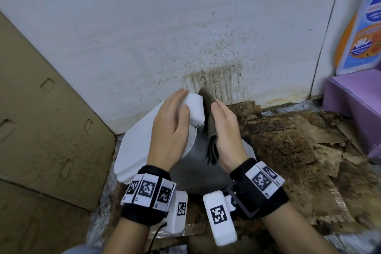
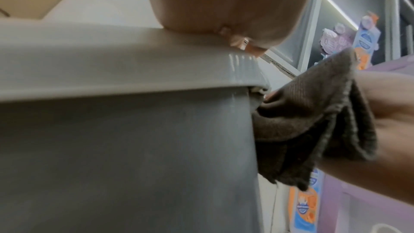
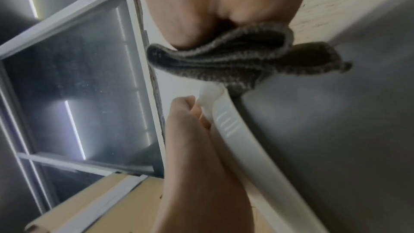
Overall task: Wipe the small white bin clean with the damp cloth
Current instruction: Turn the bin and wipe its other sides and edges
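The small white bin [image 1: 195, 171] stands on the floor against the wall, its white lid [image 1: 136, 146] on top. My left hand [image 1: 181, 99] grips the lid's raised end piece, thumb on the near face and fingers behind. In the right wrist view those fingers [image 3: 190, 111] curl round the lid rim [image 3: 235, 139]. My right hand [image 1: 222, 121] holds a folded dark brown cloth [image 1: 210, 126] against the bin's right side, just below the lid. The left wrist view shows the cloth [image 2: 313, 116] touching the bin wall [image 2: 125, 148] under the rim.
A big cardboard box [image 1: 41, 109] stands close on the left. The white wall [image 1: 185, 37] behind has brown stains low down. Torn, dirty cardboard [image 1: 288, 140] covers the floor on the right. A purple box [image 1: 354, 105] and a cleaner bottle [image 1: 362, 27] stand at far right.
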### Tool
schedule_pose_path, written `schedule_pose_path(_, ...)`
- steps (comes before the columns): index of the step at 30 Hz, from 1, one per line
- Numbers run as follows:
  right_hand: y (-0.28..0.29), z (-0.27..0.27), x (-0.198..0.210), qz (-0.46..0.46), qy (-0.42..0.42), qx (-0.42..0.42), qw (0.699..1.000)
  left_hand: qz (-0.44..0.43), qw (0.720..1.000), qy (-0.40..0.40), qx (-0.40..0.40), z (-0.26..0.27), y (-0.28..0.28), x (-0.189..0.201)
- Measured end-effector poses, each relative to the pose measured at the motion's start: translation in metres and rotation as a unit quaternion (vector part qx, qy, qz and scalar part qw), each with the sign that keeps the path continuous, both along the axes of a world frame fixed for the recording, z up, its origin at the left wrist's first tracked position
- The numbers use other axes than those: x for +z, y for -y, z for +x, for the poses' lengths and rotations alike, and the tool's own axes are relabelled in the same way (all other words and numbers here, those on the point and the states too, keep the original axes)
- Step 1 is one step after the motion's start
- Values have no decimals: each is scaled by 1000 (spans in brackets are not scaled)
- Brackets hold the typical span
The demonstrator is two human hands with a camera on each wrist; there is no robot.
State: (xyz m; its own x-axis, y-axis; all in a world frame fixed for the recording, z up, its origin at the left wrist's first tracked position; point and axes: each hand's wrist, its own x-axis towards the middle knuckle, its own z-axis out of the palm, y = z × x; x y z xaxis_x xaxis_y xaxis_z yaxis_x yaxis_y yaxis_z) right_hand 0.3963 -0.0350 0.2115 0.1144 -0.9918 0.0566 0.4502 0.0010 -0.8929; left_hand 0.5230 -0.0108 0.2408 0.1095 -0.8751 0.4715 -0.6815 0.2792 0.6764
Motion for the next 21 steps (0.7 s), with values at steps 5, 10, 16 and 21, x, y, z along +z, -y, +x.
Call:
schedule_pose_path(5,3,-8,4,11,-39,-19,999,-21,993,-114,18,-13,2,6)
schedule_pose_path(10,9,-21,2,25,-77,-42,996,-5,934,-356,29,-26,4,16)
schedule_pose_path(16,13,-46,-3,0,-130,-72,989,23,959,-276,67,-13,-2,11)
schedule_pose_path(21,16,-69,-7,-21,-230,-109,967,39,987,-57,145,12,-10,-6)
